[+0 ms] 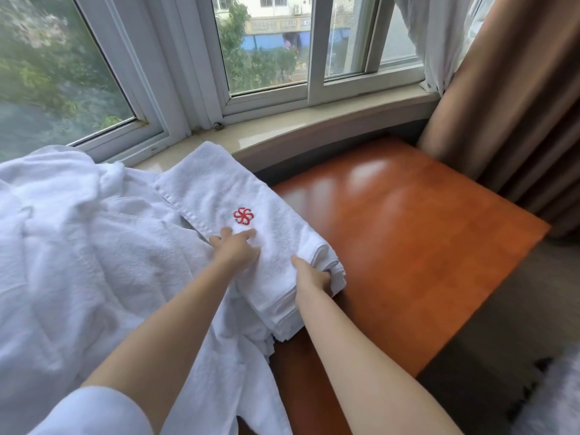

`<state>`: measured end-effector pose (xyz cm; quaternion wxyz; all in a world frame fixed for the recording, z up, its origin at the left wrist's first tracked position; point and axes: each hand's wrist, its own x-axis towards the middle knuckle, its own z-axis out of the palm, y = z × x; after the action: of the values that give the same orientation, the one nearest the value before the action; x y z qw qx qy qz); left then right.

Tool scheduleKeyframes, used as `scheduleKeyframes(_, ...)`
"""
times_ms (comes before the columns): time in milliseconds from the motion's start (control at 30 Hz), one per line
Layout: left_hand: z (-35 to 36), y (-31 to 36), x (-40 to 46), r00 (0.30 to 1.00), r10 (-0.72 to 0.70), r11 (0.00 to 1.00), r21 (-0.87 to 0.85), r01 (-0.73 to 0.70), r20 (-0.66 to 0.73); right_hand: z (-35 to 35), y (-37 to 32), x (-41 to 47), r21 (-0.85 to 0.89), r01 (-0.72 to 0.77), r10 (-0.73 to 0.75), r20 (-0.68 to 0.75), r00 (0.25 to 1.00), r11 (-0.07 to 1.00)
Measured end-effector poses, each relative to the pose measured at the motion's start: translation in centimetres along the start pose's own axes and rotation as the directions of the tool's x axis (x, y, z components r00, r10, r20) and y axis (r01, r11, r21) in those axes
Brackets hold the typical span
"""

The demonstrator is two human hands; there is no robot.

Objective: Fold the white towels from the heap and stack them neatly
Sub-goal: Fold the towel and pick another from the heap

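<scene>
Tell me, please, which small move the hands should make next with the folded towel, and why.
Probably let go and take the next piece from the heap. The folded towel already lies flat on the stack, edges about even; the left hand presses its top and the right hand grips the stack's near corner.

You see a stack of folded towels (251, 221), white terry, lying diagonally at the left edge of the tabletop (408, 233); its far end rests on the windowsill. The top towel bears a red pinwheel emblem (243, 216). Layered folded edges face you. The heap (88, 240) lies crumpled just left, touching the stack.
</scene>
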<state>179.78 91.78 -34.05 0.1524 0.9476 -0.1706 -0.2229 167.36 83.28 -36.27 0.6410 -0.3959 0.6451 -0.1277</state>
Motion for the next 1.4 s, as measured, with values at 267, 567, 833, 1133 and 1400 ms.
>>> scheduleKeyframes(267, -1.0, 0.9, -0.3, 0.984, 0.120, 0.963, 0.256, -0.082, -0.134, -2.7, 3.9, -2.3, 0.065, 0.069, -0.064, -0.076, 0.995, 0.996)
scheduleKeyframes(567, -4.5, 0.0, 5.1, 0.989, 0.130, 0.954, 0.279, -0.106, -0.069, -1.6, -0.3, -2.2, -0.125, 0.181, -0.210, -0.288, 0.934, 0.976)
scheduleKeyframes(833, -6.3, -0.8, 10.4, 0.978, 0.205, 0.934, 0.291, -0.209, 0.042, 2.2, -4.1, -1.1, -0.691, 0.611, -0.655, 0.260, 0.709, 0.387)
scheduleKeyframes(1133, -5.1, -2.4, 14.5, 0.962, 0.263, 0.873, 0.406, -0.270, 0.074, 2.9, -1.3, 3.2, -0.831, 0.548, -0.659, 0.360, 0.660, 0.095)
scheduleKeyframes(1400, -5.1, -2.7, 16.6, 0.955, 0.277, 0.844, 0.448, -0.295, 0.106, 3.8, -0.4, 3.6, -0.843, 0.532, -0.699, 0.331, 0.634, 0.083)
